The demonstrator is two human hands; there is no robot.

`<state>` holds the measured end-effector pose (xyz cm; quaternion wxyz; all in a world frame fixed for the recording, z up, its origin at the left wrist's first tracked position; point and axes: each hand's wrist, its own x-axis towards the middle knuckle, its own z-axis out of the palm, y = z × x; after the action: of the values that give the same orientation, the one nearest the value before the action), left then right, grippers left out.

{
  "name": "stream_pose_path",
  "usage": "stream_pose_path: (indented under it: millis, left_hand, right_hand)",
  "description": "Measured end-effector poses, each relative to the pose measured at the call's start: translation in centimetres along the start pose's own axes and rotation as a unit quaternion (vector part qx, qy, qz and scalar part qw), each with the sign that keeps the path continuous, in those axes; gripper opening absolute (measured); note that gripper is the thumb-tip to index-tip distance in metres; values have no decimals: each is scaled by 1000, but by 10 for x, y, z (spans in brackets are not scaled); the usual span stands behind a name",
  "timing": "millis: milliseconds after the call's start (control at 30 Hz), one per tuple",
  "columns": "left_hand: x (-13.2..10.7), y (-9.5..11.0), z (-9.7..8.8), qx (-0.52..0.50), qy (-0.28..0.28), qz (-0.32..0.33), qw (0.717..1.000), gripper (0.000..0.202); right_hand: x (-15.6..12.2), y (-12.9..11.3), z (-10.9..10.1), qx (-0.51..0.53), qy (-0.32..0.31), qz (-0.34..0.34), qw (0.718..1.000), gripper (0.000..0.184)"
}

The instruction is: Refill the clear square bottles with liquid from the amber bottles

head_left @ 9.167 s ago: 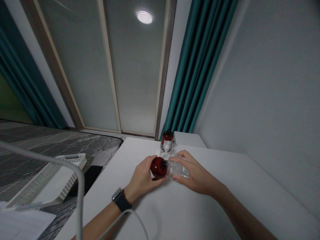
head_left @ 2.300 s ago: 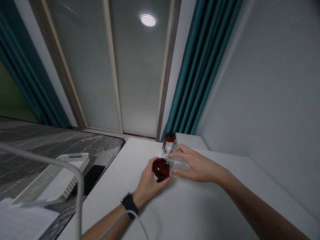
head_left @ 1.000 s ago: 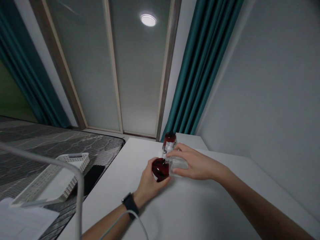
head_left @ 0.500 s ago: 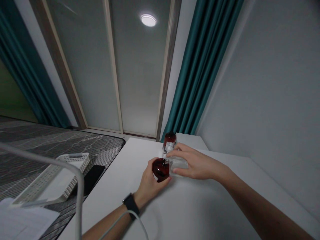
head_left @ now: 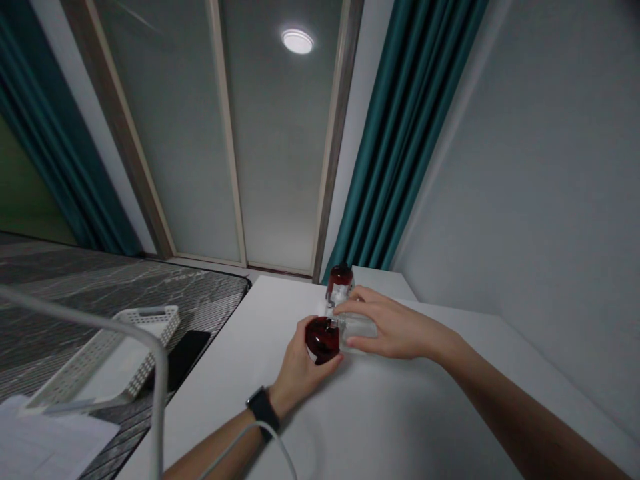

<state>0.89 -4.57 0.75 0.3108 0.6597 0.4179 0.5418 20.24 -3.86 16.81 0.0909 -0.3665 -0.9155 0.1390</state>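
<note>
Your left hand (head_left: 299, 365) clamps the dark red cap (head_left: 322, 340) and your right hand (head_left: 395, 328) grips the sideways clear glass bottle (head_left: 358, 332) over the white table (head_left: 400, 413); a slip could knock the upright red-capped bottle (head_left: 340, 287) just behind.

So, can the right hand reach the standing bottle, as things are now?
Probably yes. The right hand looks just beside the standing bottle, with nothing between them. But it first must release the clear bottle, whose red cap the left hand grips.

Head-worn view faces forward and down onto left hand (head_left: 300, 363) and right hand (head_left: 395, 330).
</note>
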Motion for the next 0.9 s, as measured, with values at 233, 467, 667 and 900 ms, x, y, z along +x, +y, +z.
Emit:
stream_pose_path:
  millis: [233,467,667,900]
  left_hand:
    - [0,-1,0,2,-3,-1,1000,68]
    - [0,5,1,-14,-18,-23,999,68]
    - [-1,6,1,-17,-12,-22,1000,69]
    - [-1,5,1,-13,-13,-27,999,69]
  right_hand:
    - [0,1,0,1,-1,5,1000,47]
    - [1,2,-1,2,0,0,1000,47]
    - [1,1,-3,2,3,-3,1000,47]
    - [1,0,-3,8,4,-8,1000,47]
